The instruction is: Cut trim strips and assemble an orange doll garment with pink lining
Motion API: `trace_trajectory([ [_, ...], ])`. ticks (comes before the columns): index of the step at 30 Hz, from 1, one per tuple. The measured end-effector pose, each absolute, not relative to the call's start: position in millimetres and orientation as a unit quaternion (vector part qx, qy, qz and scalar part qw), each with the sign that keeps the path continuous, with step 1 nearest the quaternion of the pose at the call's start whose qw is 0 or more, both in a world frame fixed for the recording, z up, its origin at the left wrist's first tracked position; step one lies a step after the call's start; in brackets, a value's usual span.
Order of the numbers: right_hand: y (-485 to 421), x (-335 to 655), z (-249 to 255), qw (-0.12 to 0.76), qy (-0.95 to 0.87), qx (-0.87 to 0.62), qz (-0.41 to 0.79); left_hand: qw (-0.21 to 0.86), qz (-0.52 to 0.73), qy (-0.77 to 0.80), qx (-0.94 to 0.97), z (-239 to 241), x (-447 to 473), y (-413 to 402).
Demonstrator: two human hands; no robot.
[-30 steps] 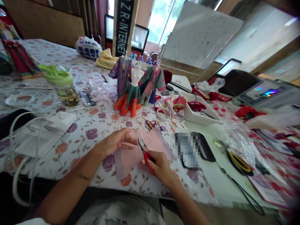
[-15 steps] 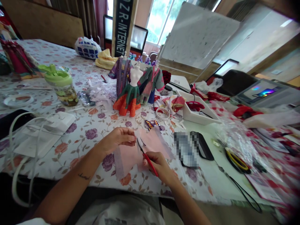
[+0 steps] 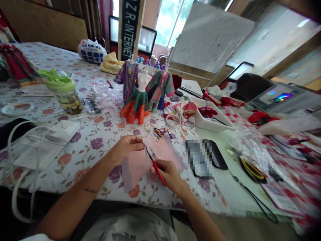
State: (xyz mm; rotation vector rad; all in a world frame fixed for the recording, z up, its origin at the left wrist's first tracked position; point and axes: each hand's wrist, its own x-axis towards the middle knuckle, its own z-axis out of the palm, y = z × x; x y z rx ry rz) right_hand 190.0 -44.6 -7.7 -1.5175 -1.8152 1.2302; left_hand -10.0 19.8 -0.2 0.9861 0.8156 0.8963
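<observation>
A piece of pale pink fabric (image 3: 136, 164) lies on the flowered tablecloth in front of me. My left hand (image 3: 126, 147) pinches its upper edge with the fingers curled. My right hand (image 3: 170, 175) grips small red-handled scissors (image 3: 154, 165), whose dark blades point up and left into the fabric close to my left fingertips.
Small dress-form mannequins in colourful costumes (image 3: 140, 95) stand behind the fabric. A green-lidded jar (image 3: 62, 92) is at the left, a tape roll (image 3: 173, 121) and white tray (image 3: 210, 124) at the right. A dark phone case (image 3: 217, 154) and cables lie nearby.
The scissor blades have worked slightly further up into the pink fabric, and my left hand has shifted a little along its edge. The view has drifted slightly.
</observation>
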Motion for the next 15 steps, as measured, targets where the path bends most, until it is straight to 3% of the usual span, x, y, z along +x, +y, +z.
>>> trace_trajectory([
  [8,-45.1,192.7,-5.9,0.194,-0.662,-0.565,0.452,0.686,0.447,0.39,0.421,3.0,-14.1,23.9],
  [15,-49.8,196.7,-1.3,0.247,-0.645,-0.529,0.493,0.675,0.476,0.393,0.403,5.4,-18.2,27.2],
])
